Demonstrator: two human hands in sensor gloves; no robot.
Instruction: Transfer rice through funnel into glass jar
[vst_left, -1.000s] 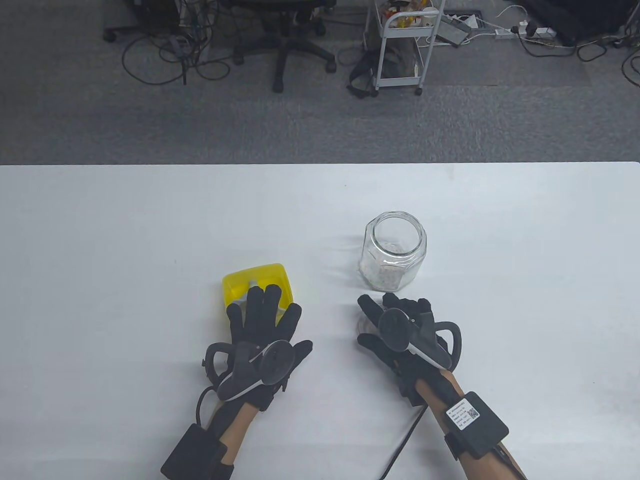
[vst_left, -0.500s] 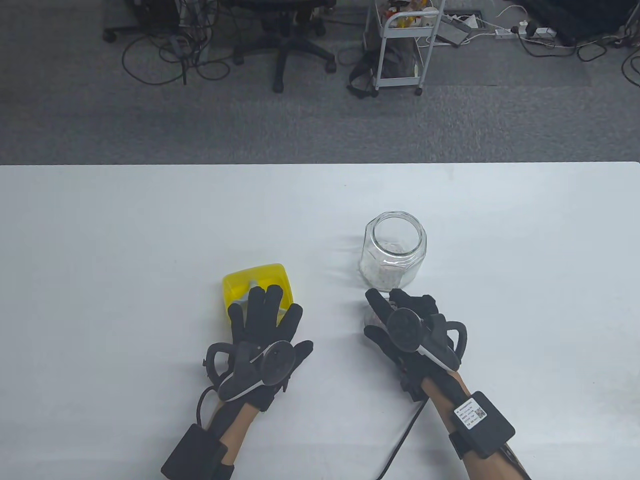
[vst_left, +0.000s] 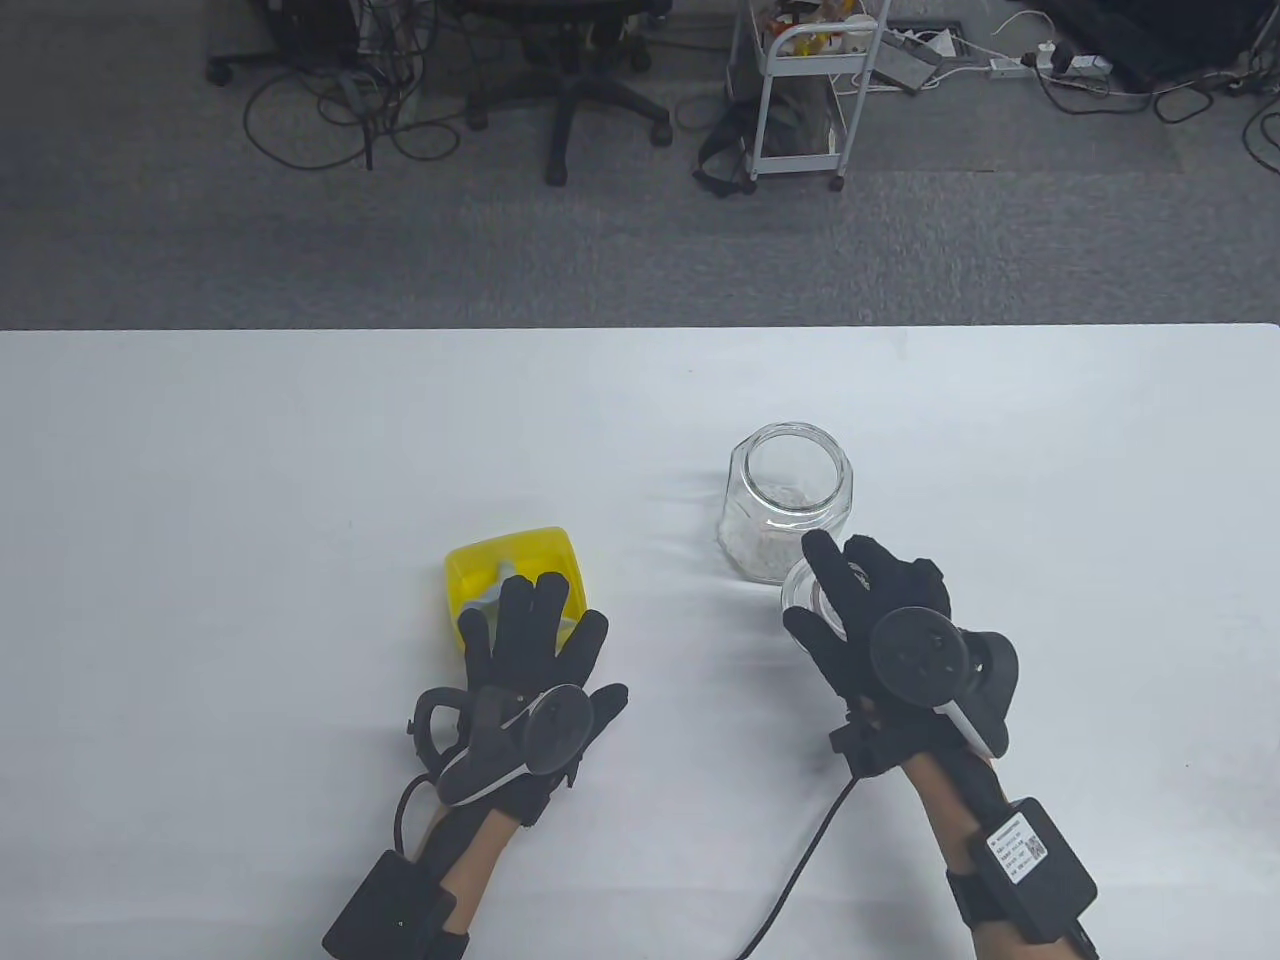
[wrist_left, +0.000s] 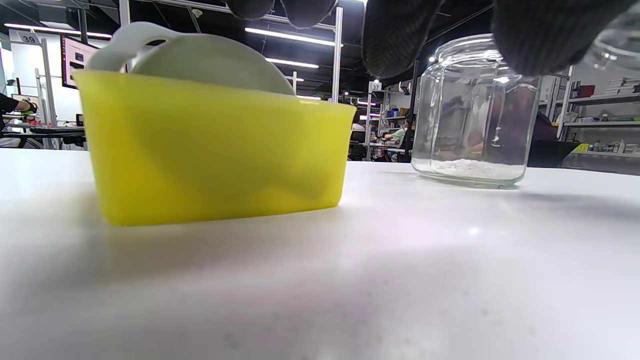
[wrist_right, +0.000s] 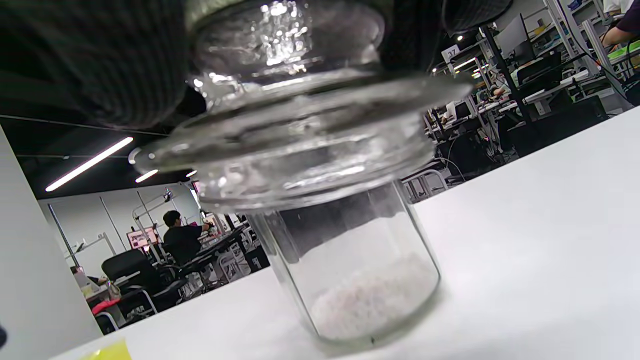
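Note:
A glass jar (vst_left: 787, 497) stands open right of the table's middle, with a thin layer of rice at its bottom; it also shows in the left wrist view (wrist_left: 475, 110) and the right wrist view (wrist_right: 360, 270). My right hand (vst_left: 850, 590) holds a glass lid (vst_left: 803, 597) off the table, just in front of the jar; the lid fills the top of the right wrist view (wrist_right: 300, 125). A yellow tub (vst_left: 510, 565) holds a white funnel (wrist_left: 200, 60). My left hand (vst_left: 530, 625) lies open with spread fingers, its fingertips over the tub's near edge.
The white table (vst_left: 250, 450) ends at a far edge, with a chair (vst_left: 570, 90), a cart (vst_left: 800, 90) and cables on the floor beyond. A black cable (vst_left: 800, 880) runs from my right wrist across the table's front.
My right hand has lifted the glass lid off the table and carried it right and forward, up to the jar's near side. My left hand has not moved.

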